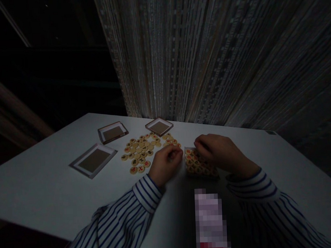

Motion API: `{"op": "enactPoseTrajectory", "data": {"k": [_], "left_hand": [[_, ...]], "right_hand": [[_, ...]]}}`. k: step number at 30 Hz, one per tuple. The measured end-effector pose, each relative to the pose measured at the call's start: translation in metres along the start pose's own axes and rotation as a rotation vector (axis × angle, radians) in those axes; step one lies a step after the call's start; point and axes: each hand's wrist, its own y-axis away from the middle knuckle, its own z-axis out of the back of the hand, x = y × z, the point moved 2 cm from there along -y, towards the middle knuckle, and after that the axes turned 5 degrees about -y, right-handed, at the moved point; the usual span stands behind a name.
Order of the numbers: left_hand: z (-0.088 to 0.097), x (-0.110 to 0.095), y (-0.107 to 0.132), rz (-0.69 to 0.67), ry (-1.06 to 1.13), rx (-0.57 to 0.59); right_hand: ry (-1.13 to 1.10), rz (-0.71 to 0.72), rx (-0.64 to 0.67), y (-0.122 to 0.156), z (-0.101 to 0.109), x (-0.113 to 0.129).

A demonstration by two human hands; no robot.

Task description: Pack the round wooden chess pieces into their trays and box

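The left hand (167, 163) rests on the worktop (48, 189), fingers pinched narrow just beside the small box (195, 166) of discs. The right hand (220, 152) curls over that box. Whether either hand holds a disc I cannot tell in the dim light.

Scattered discs (144, 150), 3 shallow trays (94, 161) block left; table (286, 159) open right.

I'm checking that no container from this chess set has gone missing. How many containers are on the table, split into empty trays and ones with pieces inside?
Empty trays: 3
Box with pieces: 1
Total: 4
Loose pieces are too dim and crowded to count.
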Motion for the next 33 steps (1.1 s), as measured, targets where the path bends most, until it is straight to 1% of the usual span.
{"op": "enactPoseTrajectory", "data": {"k": [3,5,8,12,15,19,21,25,29,33], "left_hand": [[0.013,0.0,-0.008,-0.035,-0.04,-0.014],[0.023,0.004,-0.013,-0.059,-0.085,-0.022],[0.04,0.014,-0.018,-0.106,-0.158,-0.059],[0.065,0.03,-0.019,-0.102,-0.245,-0.117],[0.082,0.042,-0.017,-0.097,-0.331,-0.159],[0.1,0.054,-0.017,-0.117,-0.429,-0.173],[0.105,0.059,-0.017,-0.112,-0.479,-0.147],[0.11,0.068,-0.017,-0.057,-0.572,-0.046],[0.108,0.069,-0.015,-0.023,-0.691,0.084],[0.101,0.065,-0.012,0.024,-0.789,0.16]], "right_hand": [[0.009,0.007,-0.026,-0.001,-0.002,0.004],[0.022,0.017,-0.069,-0.002,-0.004,0.007],[0.024,0.032,-0.141,-0.003,-0.007,0.011],[-0.025,0.056,-0.203,-0.002,-0.009,0.019],[-0.052,0.059,-0.186,-0.004,-0.01,0.028],[-0.053,0.051,-0.093,-0.012,-0.012,0.039],[-0.061,0.068,-0.09,-0.02,-0.012,0.044],[-0.096,0.135,-0.096,-0.038,-0.013,0.054],[-0.11,0.202,-0.092,-0.05,-0.018,0.066],[-0.112,0.252,-0.069,-0.05,-0.026,0.07]]}}
